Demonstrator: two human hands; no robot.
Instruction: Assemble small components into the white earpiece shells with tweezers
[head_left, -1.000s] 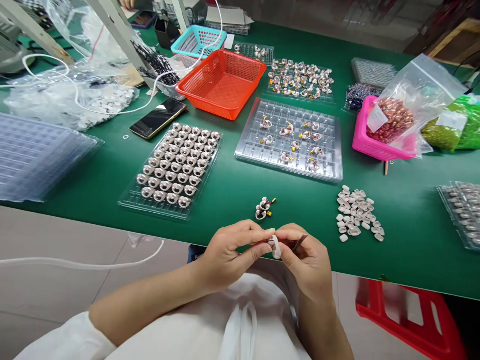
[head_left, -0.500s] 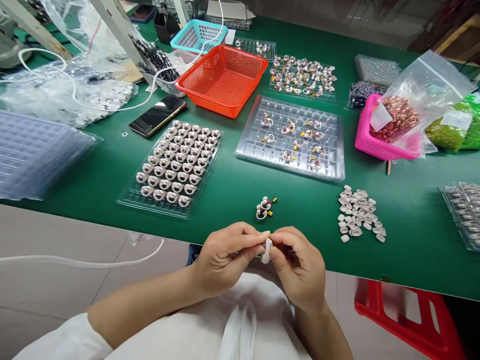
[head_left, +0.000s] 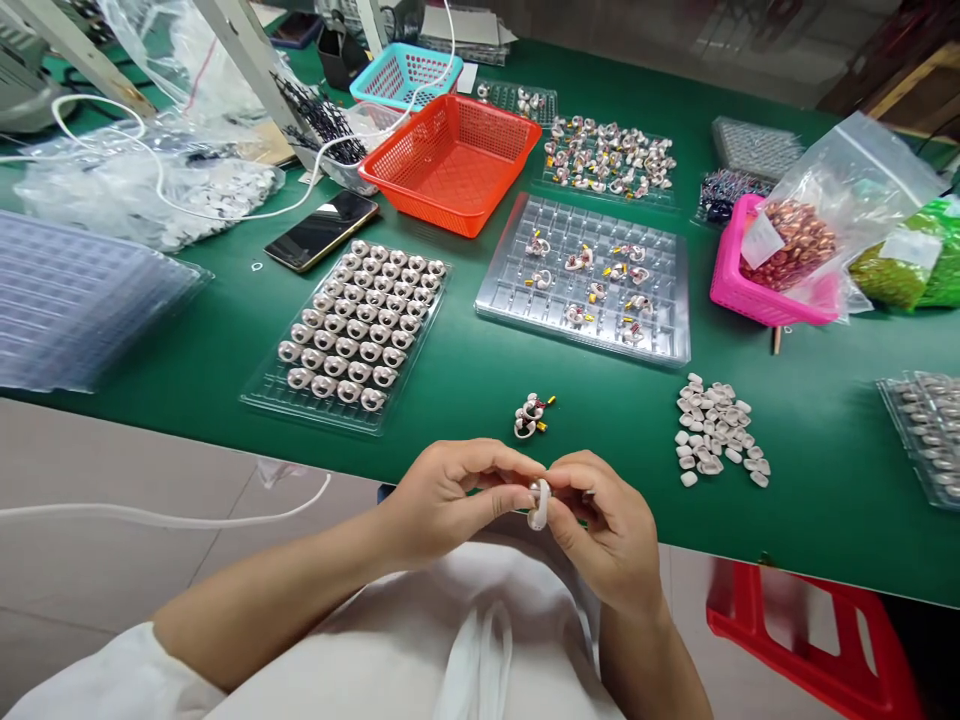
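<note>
Both hands meet at the near edge of the green table point(head_left: 465, 390). My left hand point(head_left: 450, 500) and my right hand point(head_left: 604, 525) pinch one small white ring-shaped part point(head_left: 538, 503) between their fingertips. Just beyond the fingers lie two or three assembled parts with yellow and red bits point(head_left: 529, 415). A loose pile of small white caps point(head_left: 716, 430) sits to the right. A clear tray of white ring parts point(head_left: 352, 330) lies to the left, and a clear tray with several assembled parts point(head_left: 589, 280) lies farther back.
An orange basket point(head_left: 450, 160), a teal basket point(head_left: 409, 75) and a phone point(head_left: 321, 231) sit at the back left. A pink basket with a bag of copper parts point(head_left: 772, 270) stands at right. Stacked clear trays point(head_left: 67, 310) lie far left, a red stool point(head_left: 817, 640) below right.
The hands have turned the white part between the fingertips; it shifted slightly left and now hangs upright. The hands stay at the table's near edge.
</note>
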